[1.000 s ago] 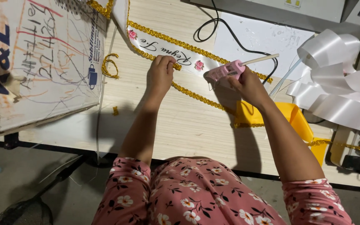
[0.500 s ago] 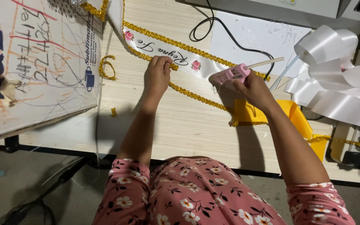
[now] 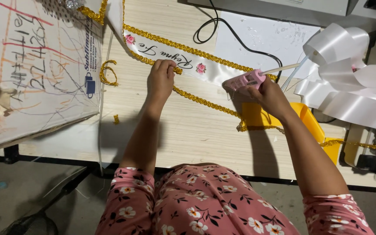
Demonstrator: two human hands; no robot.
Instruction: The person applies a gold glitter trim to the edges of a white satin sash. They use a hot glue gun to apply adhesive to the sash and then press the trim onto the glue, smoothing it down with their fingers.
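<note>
Left hand (image 3: 161, 80) presses, fingers curled, on the white sash (image 3: 177, 61) with gold trim (image 3: 205, 102) lying across the worktop (image 3: 188, 130); right hand (image 3: 268, 93) is closed around a pink glue gun (image 3: 244, 80) at the sash's edge.

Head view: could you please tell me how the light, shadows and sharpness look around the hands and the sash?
Head view: light is even and fairly bright; both arms cast soft dark shadows toward the near edge of the table. The left hand, on the sash, and the right hand, holding the pink glue gun, are sharp. The white ribbon shows mild sheen, no harsh glare. Table edges bow slightly from the wide lens.
</note>
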